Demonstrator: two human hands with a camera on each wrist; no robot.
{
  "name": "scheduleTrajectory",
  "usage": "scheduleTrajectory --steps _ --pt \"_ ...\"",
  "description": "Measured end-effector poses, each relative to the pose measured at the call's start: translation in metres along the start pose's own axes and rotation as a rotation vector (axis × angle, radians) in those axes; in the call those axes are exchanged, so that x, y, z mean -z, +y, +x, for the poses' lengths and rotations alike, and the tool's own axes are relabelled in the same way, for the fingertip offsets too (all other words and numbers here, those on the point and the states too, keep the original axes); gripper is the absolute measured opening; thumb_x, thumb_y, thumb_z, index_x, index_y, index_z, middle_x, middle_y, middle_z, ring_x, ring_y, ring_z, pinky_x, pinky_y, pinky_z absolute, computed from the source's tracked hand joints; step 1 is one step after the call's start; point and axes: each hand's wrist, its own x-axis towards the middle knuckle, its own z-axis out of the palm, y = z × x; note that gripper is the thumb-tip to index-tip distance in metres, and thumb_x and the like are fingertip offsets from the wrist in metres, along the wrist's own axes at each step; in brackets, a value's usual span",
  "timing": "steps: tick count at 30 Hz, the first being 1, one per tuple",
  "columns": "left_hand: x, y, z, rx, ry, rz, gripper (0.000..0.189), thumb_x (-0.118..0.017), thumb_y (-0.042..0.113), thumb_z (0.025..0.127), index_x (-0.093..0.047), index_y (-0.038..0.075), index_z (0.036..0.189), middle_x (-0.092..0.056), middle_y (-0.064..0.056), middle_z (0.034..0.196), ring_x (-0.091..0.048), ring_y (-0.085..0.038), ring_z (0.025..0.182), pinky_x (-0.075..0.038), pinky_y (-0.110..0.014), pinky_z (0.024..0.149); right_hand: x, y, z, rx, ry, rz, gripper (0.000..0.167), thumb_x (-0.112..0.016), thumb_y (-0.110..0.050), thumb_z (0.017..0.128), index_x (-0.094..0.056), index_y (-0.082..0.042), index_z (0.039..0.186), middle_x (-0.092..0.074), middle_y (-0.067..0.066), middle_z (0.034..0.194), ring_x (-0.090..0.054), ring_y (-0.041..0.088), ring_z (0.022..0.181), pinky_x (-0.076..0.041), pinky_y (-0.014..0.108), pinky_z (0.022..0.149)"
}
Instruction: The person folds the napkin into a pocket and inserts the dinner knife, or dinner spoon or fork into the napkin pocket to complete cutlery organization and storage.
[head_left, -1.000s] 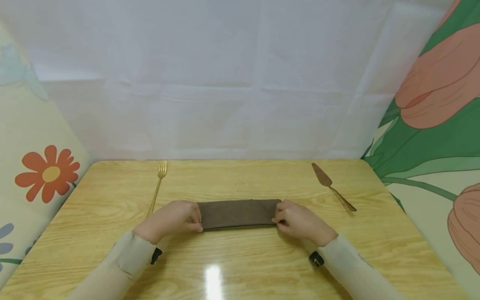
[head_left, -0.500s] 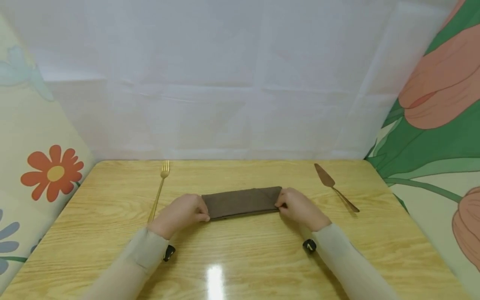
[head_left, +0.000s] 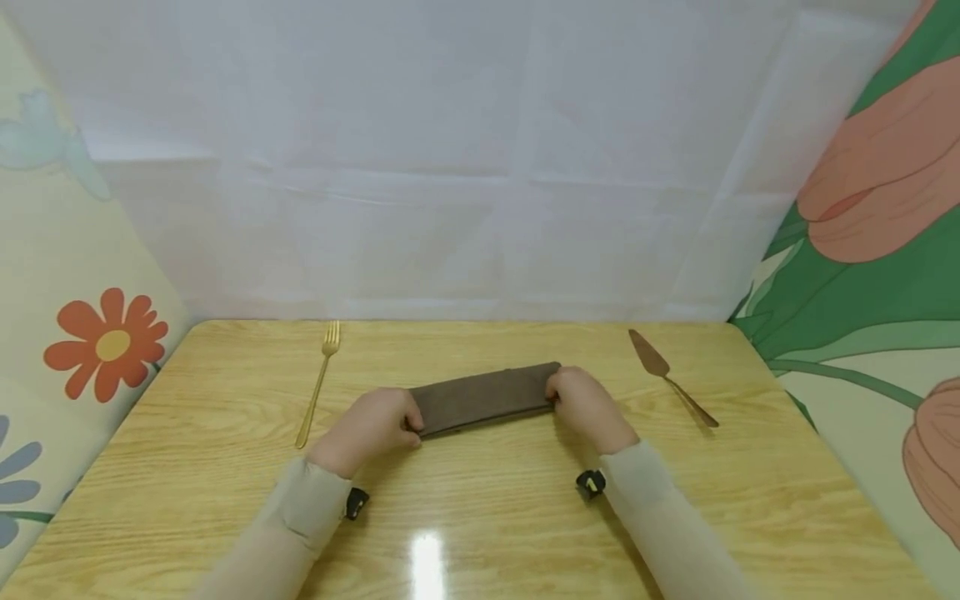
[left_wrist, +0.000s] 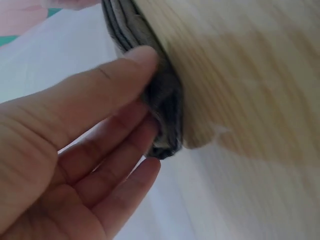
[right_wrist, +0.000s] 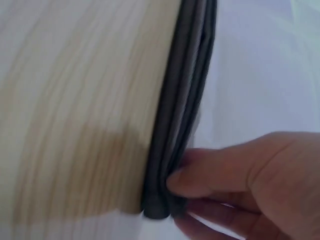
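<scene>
A dark brown cloth napkin (head_left: 480,400), folded into a long layered strip, lies slanted on the table with its right end farther away. My left hand (head_left: 372,427) holds its left end. In the left wrist view the thumb (left_wrist: 142,57) presses the folded edge, and the other fingers (left_wrist: 137,182) curl at the end of the strip. My right hand (head_left: 587,404) pinches the right end. Stacked napkin layers (right_wrist: 175,110) show in the right wrist view, with the thumb (right_wrist: 187,184) against them and fingertips partly hidden behind.
A gold fork (head_left: 320,379) lies left of the napkin, tines toward the back. At the right lies a copper-coloured cake server (head_left: 651,354), blade away from me. The wooden table (head_left: 480,342) ends at a white cloth backdrop (head_left: 480,208); flower-printed panels (head_left: 847,375) flank it.
Both hands have carried the napkin away from me and tilted it, its right end going farther back. My left fingers have shifted around their end. Fork and cake server stay in place.
</scene>
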Motion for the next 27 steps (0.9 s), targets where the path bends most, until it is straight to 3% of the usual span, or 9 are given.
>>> scheduleTrajectory --steps 5,13,19,23,27 --pt "-0.001 0.003 0.0 -0.05 0.023 0.074 0.014 -0.087 0.002 0.076 -0.077 0.009 0.082 -0.072 -0.002 0.087 -0.067 -0.02 0.083 -0.058 -0.037 0.075 -0.006 -0.021 0.001 -0.02 0.023 0.094 0.015 -0.066 0.006 0.093 -0.076 -0.002 0.101 -0.069 0.011 0.103 -0.066 0.028 0.098 -0.057 0.041 0.087" --pt "-0.005 0.003 -0.001 -0.082 0.039 0.077 0.011 -0.087 0.007 0.078 -0.077 0.013 0.079 -0.07 0.005 0.08 -0.061 -0.009 0.072 -0.055 -0.031 0.068 -0.019 -0.053 0.011 0.064 -0.005 0.225 0.011 -0.07 -0.002 0.095 -0.076 -0.005 0.104 -0.07 0.008 0.108 -0.065 0.025 0.103 -0.056 0.039 0.088" --pt "-0.009 0.011 0.003 -0.18 0.022 0.085 0.008 -0.084 0.011 0.081 -0.078 0.014 0.078 -0.071 0.007 0.076 -0.06 -0.006 0.067 -0.053 -0.028 0.063 -0.028 -0.061 0.015 0.127 -0.033 0.26 0.009 -0.073 -0.003 0.093 -0.076 -0.006 0.101 -0.071 0.007 0.104 -0.065 0.022 0.1 -0.055 0.036 0.088" --pt "-0.007 0.016 0.001 -0.198 0.057 0.093 0.009 -0.085 0.005 0.078 -0.078 0.01 0.081 -0.073 0.002 0.082 -0.067 -0.013 0.074 -0.057 -0.031 0.068 -0.031 -0.063 0.015 0.179 -0.063 0.252 0.009 -0.074 -0.003 0.092 -0.076 -0.006 0.1 -0.071 0.005 0.1 -0.066 0.02 0.096 -0.055 0.032 0.086" --pt "-0.005 0.014 0.0 -0.218 0.077 0.068 0.012 -0.081 -0.002 0.078 -0.076 0.009 0.082 -0.072 0.003 0.082 -0.064 -0.01 0.073 -0.056 -0.029 0.066 -0.034 -0.064 0.017 0.221 -0.096 0.278 0.009 -0.072 -0.004 0.094 -0.076 -0.007 0.101 -0.072 0.004 0.099 -0.065 0.018 0.094 -0.055 0.029 0.083"
